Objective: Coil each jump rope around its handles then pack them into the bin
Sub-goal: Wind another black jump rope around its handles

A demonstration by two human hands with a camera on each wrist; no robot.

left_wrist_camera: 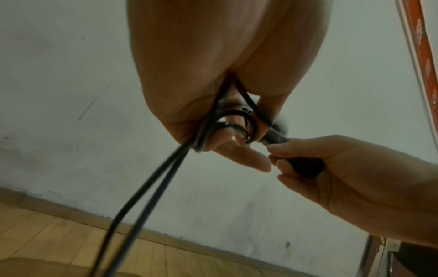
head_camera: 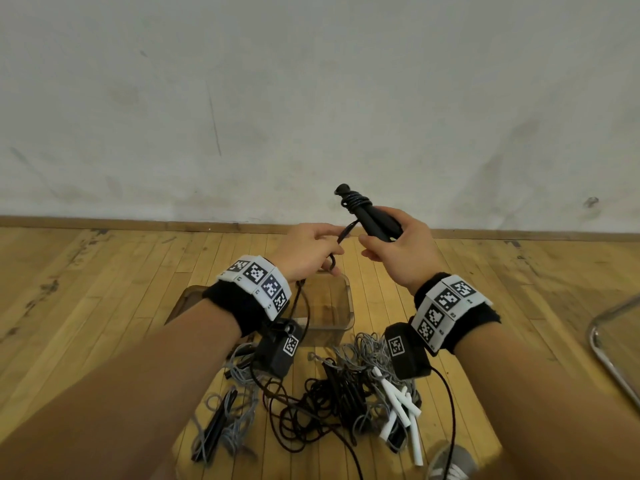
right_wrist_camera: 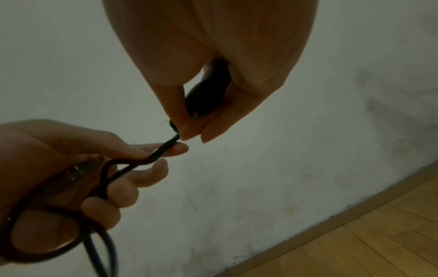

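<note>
**Black rope part-wound on its handles**

The right hand (head_camera: 398, 251) grips the black handles (head_camera: 372, 221), a few turns of black rope (head_camera: 355, 200) already near their tip. The left hand (head_camera: 310, 252) pinches the slack rope just beside them. Coiling is midway, I judge; next, feed slack around the handles. The clear bin (head_camera: 349, 306), below the handles, looks empty; tangled ropes (head_camera: 329, 407) lie nearer the person.

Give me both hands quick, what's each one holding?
Left hand: closed, fingers pinching the black rope.
Right hand: closed, gripping the black handles, rope partly wound near their top.
</note>
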